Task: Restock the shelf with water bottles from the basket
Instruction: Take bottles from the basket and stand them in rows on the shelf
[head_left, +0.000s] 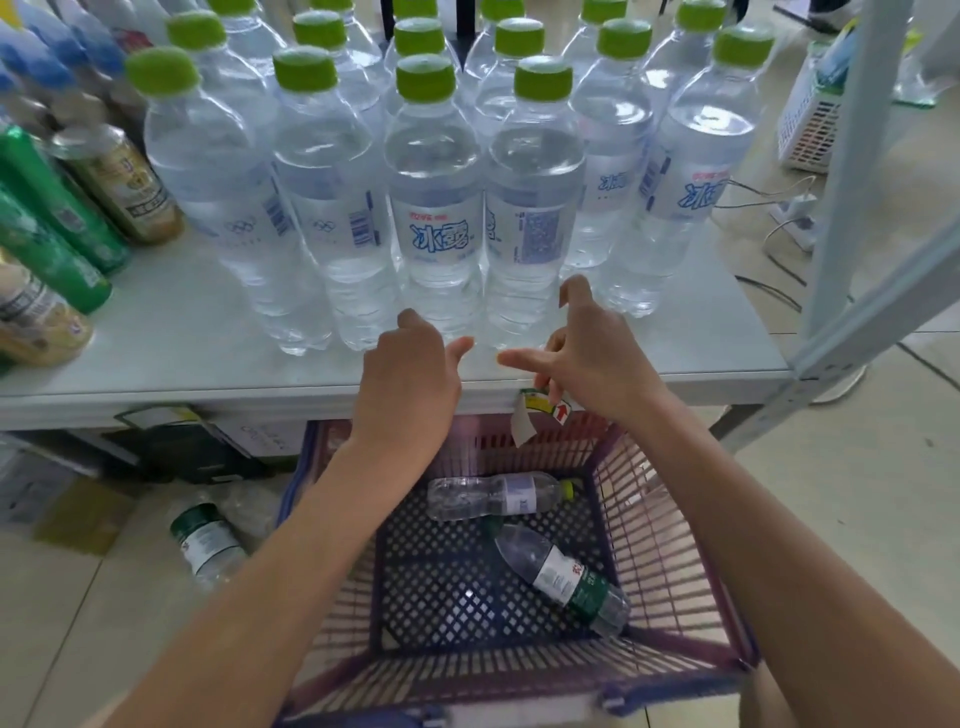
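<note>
While both bare hands are held over the front edge of the shelf, nothing is gripped by either: the left hand is seen loosely spread with thumb out toward the right, and the right hand is seen spread wide, fingers apart, thumb pointed left, the two thumbs near each other but apart. Rows of upright green-capped water bottles are packed on the shelf, running from the back edge to near the front edge, the front row standing just beyond the fingertips; whether any fingertip touches a bottle base cannot be told. Green cans and a gold can are seen at the shelf's left edge, tilted by the wide lens. A small paper tag with a red arrow is hung off the shelf's front edge just below the right hand. Below the front edge, on the floor, a pink and purple plastic basket is placed between the forearms; two bottles are left lying on their sides in it: a clear green-capped bottle near the basket's far wall and a green-labelled bottle toward its right wall. Another green-labelled bottle is lying on the floor left of the basket.
</note>
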